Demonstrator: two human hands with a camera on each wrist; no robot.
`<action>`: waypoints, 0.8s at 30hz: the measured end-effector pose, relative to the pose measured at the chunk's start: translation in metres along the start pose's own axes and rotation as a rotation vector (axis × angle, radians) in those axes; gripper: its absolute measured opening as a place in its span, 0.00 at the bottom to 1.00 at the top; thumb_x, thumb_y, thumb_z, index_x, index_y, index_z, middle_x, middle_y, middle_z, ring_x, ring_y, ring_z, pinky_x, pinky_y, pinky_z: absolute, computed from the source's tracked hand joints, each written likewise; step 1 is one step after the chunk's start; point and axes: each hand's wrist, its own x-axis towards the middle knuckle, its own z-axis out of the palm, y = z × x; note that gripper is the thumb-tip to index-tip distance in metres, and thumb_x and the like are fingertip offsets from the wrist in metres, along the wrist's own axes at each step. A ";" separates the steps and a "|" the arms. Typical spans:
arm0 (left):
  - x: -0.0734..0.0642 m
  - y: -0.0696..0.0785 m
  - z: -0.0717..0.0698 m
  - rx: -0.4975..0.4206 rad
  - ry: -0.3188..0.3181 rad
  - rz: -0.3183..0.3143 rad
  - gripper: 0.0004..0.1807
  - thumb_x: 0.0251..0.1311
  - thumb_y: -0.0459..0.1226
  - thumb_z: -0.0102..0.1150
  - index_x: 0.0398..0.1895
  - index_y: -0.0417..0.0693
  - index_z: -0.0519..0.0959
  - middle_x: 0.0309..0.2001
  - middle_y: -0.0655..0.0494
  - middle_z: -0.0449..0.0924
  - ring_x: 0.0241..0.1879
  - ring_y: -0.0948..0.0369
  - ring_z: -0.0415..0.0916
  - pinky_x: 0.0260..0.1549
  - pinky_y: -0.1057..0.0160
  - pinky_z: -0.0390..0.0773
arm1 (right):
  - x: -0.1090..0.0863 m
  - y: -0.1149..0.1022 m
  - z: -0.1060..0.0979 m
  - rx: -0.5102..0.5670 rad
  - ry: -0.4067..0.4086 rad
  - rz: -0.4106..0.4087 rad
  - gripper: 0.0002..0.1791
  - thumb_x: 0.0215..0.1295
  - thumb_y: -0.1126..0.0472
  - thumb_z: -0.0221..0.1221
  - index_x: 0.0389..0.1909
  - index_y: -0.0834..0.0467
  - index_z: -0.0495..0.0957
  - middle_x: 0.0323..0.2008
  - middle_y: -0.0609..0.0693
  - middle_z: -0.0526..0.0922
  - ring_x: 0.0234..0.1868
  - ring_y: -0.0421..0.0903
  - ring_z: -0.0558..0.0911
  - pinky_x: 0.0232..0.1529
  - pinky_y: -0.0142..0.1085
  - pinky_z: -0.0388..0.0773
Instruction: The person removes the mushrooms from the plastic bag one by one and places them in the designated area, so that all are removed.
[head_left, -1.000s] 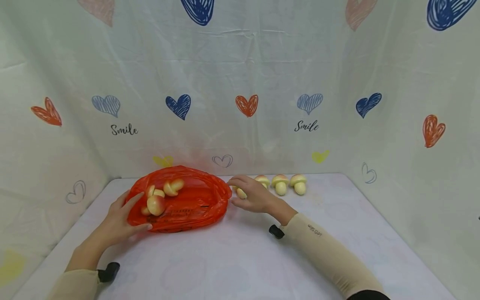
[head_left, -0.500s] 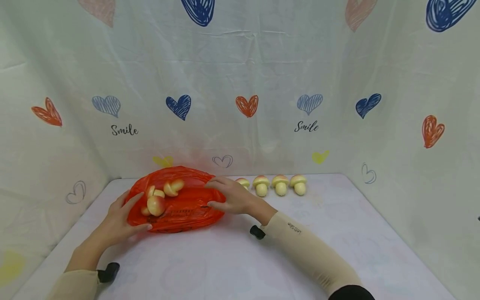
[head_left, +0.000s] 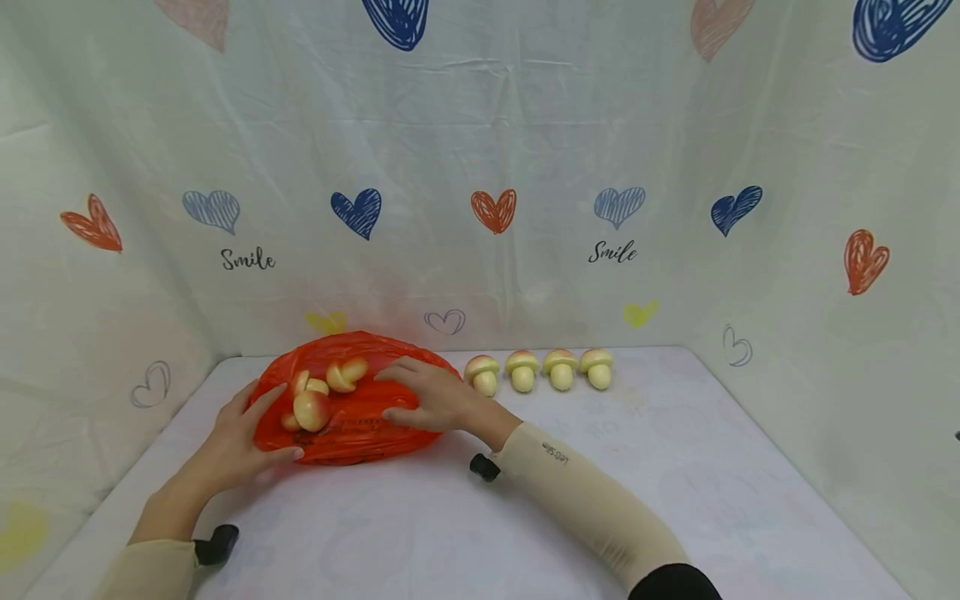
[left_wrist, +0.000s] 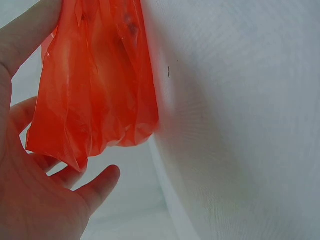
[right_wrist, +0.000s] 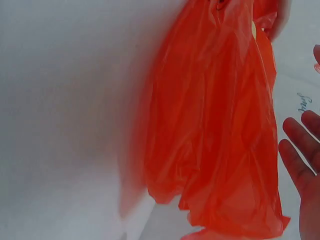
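Observation:
A red plastic bag (head_left: 375, 429) lies with its mouth spread wide on the table, several toy mushrooms (head_left: 312, 411) with pinkish caps inside its left half. At the bag's left side my left hand (head_left: 236, 437) rests with fingers and thumb spread against the rim; in the left wrist view its fingers (left_wrist: 102, 187) reach beside and behind the red plastic. My right hand (head_left: 435, 396) hangs over the bag's right part, fingers loosely extended, nothing in its grasp. From the right wrist, extended fingers (right_wrist: 300, 150) show just beside the bag's wall (right_wrist: 215, 140).
Several more toy mushrooms (head_left: 522, 372) stand in a row right of the bag near the table's back edge. The table (head_left: 450, 533) has a white cover. A white curtain (head_left: 540, 150) printed with hearts hangs behind it.
My right hand has moved left, from in front of the mushroom row to over the bag, uncovering the leftmost mushroom. The left hand and the bagged mushrooms look unchanged.

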 end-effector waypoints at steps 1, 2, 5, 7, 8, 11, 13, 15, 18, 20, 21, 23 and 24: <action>0.000 0.000 0.000 -0.001 -0.002 -0.001 0.55 0.42 0.51 0.74 0.71 0.42 0.56 0.68 0.27 0.44 0.61 0.27 0.47 0.48 0.22 0.56 | 0.002 -0.001 0.002 0.003 -0.009 0.003 0.26 0.66 0.44 0.56 0.61 0.49 0.69 0.59 0.42 0.69 0.57 0.37 0.71 0.56 0.26 0.70; 0.000 0.000 -0.001 0.000 0.000 -0.001 0.55 0.42 0.51 0.74 0.71 0.42 0.56 0.68 0.27 0.44 0.61 0.27 0.47 0.48 0.22 0.56 | 0.004 -0.002 0.005 0.004 -0.017 0.005 0.26 0.66 0.44 0.56 0.61 0.49 0.69 0.59 0.42 0.69 0.57 0.37 0.71 0.56 0.26 0.69; -0.002 0.000 -0.001 0.001 0.002 -0.004 0.55 0.42 0.52 0.74 0.71 0.42 0.56 0.68 0.27 0.44 0.61 0.28 0.47 0.48 0.22 0.56 | 0.010 -0.005 0.010 0.012 -0.031 0.002 0.26 0.65 0.45 0.57 0.61 0.49 0.69 0.58 0.43 0.70 0.56 0.38 0.71 0.57 0.26 0.69; -0.002 0.000 -0.001 0.002 0.000 -0.007 0.55 0.42 0.52 0.74 0.71 0.42 0.56 0.68 0.27 0.44 0.61 0.28 0.47 0.48 0.22 0.57 | 0.014 -0.007 0.014 0.006 -0.043 0.011 0.26 0.65 0.44 0.57 0.62 0.48 0.69 0.58 0.43 0.70 0.57 0.38 0.70 0.58 0.26 0.68; -0.003 0.000 0.000 0.002 0.001 -0.008 0.55 0.42 0.52 0.74 0.71 0.42 0.56 0.68 0.27 0.44 0.61 0.28 0.47 0.48 0.22 0.57 | 0.016 -0.008 0.016 0.005 -0.051 0.019 0.27 0.64 0.44 0.57 0.62 0.48 0.69 0.59 0.42 0.69 0.58 0.37 0.69 0.59 0.27 0.67; -0.003 0.001 0.000 0.000 -0.007 -0.016 0.55 0.42 0.52 0.74 0.71 0.43 0.56 0.68 0.28 0.43 0.61 0.28 0.46 0.48 0.22 0.58 | 0.023 -0.010 0.021 0.008 -0.082 0.049 0.28 0.65 0.42 0.56 0.64 0.46 0.67 0.61 0.41 0.68 0.61 0.36 0.67 0.62 0.30 0.66; -0.002 0.001 -0.001 0.002 -0.016 -0.024 0.55 0.42 0.52 0.74 0.71 0.43 0.55 0.68 0.28 0.43 0.62 0.28 0.46 0.48 0.23 0.58 | 0.028 -0.012 0.025 0.024 -0.103 0.074 0.29 0.65 0.41 0.56 0.65 0.45 0.67 0.62 0.40 0.67 0.63 0.36 0.65 0.64 0.32 0.65; -0.002 0.002 -0.001 0.008 -0.025 -0.034 0.56 0.42 0.53 0.74 0.71 0.42 0.55 0.68 0.28 0.42 0.62 0.28 0.46 0.49 0.23 0.58 | 0.034 -0.013 0.028 0.041 -0.116 0.094 0.29 0.64 0.40 0.56 0.65 0.44 0.66 0.63 0.39 0.66 0.64 0.36 0.64 0.64 0.33 0.64; -0.002 0.002 -0.001 0.013 -0.030 -0.038 0.56 0.42 0.54 0.74 0.72 0.42 0.54 0.68 0.27 0.42 0.62 0.28 0.46 0.49 0.23 0.58 | 0.041 -0.016 0.033 0.067 -0.128 0.116 0.30 0.64 0.40 0.56 0.65 0.42 0.66 0.64 0.38 0.65 0.64 0.35 0.64 0.65 0.33 0.64; -0.002 0.002 -0.001 0.013 -0.020 -0.026 0.56 0.42 0.53 0.74 0.71 0.42 0.55 0.68 0.27 0.43 0.62 0.28 0.46 0.49 0.23 0.58 | 0.046 -0.016 0.036 0.079 -0.136 0.125 0.30 0.63 0.40 0.57 0.65 0.43 0.66 0.64 0.38 0.65 0.64 0.35 0.64 0.64 0.32 0.64; -0.002 0.003 -0.001 0.015 -0.014 -0.020 0.55 0.42 0.53 0.74 0.71 0.42 0.56 0.68 0.27 0.44 0.62 0.28 0.47 0.48 0.23 0.58 | 0.048 -0.017 0.038 0.084 -0.140 0.128 0.31 0.63 0.40 0.57 0.65 0.43 0.66 0.65 0.39 0.65 0.63 0.35 0.65 0.64 0.31 0.64; -0.002 0.002 -0.002 0.018 -0.007 -0.013 0.55 0.42 0.52 0.74 0.71 0.41 0.56 0.68 0.27 0.44 0.62 0.28 0.47 0.48 0.23 0.58 | 0.052 -0.017 0.042 0.091 -0.150 0.144 0.32 0.63 0.40 0.58 0.66 0.44 0.65 0.66 0.39 0.64 0.64 0.35 0.65 0.64 0.31 0.64; -0.002 0.002 -0.003 0.018 -0.007 -0.014 0.55 0.42 0.52 0.74 0.71 0.41 0.56 0.68 0.27 0.44 0.62 0.28 0.47 0.48 0.23 0.58 | 0.054 -0.017 0.043 0.093 -0.157 0.155 0.33 0.63 0.40 0.58 0.67 0.45 0.65 0.66 0.39 0.63 0.64 0.35 0.65 0.64 0.31 0.64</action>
